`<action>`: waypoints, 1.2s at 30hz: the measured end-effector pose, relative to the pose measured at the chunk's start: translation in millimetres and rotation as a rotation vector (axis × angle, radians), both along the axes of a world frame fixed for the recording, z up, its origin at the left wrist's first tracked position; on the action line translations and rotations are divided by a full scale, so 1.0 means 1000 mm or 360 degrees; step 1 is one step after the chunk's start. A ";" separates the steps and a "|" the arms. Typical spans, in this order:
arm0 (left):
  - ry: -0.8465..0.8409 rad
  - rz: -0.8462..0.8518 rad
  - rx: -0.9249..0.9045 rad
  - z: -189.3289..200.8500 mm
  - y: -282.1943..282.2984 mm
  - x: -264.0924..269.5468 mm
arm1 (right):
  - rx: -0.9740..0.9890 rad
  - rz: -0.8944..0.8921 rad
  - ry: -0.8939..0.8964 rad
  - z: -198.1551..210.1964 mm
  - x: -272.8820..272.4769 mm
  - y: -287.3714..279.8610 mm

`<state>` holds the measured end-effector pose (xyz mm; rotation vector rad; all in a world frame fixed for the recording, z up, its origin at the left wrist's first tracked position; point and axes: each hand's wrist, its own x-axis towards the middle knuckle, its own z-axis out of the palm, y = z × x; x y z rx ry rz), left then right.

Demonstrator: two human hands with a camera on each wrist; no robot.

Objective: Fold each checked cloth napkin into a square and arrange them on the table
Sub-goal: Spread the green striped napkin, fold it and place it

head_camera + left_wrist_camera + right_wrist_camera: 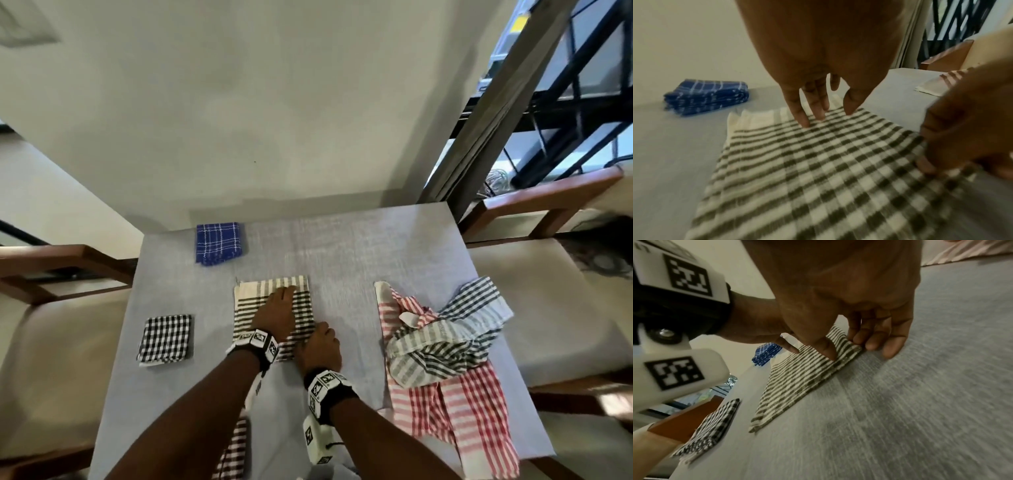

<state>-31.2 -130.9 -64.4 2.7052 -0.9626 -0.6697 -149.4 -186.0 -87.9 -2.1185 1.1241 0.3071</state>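
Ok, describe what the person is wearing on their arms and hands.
Both forearms are bare, with no sleeves or gloves. The left hand and right hand each have a black wrist strap carrying white blocks printed with black square-patterned markers. A white marked camera housing hangs under the right wrist.

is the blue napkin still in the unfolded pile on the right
No, the blue napkin lies folded alone at the table's far left, apart from the pile.
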 end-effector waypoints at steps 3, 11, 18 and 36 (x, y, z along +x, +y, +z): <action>0.0105 -0.0160 0.0159 0.009 -0.012 0.023 | 0.0007 0.0033 0.0091 0.000 -0.004 -0.002; -0.0508 -0.1239 0.0430 -0.003 -0.030 0.063 | 0.0207 -0.0055 -0.0072 0.001 -0.010 -0.030; -0.0684 -0.0912 0.0501 0.000 -0.029 0.074 | -0.0047 0.0302 -0.0101 0.013 0.019 -0.120; -0.0120 0.0054 0.0009 0.030 0.026 0.104 | -0.0689 0.1215 -0.0343 0.057 0.088 -0.171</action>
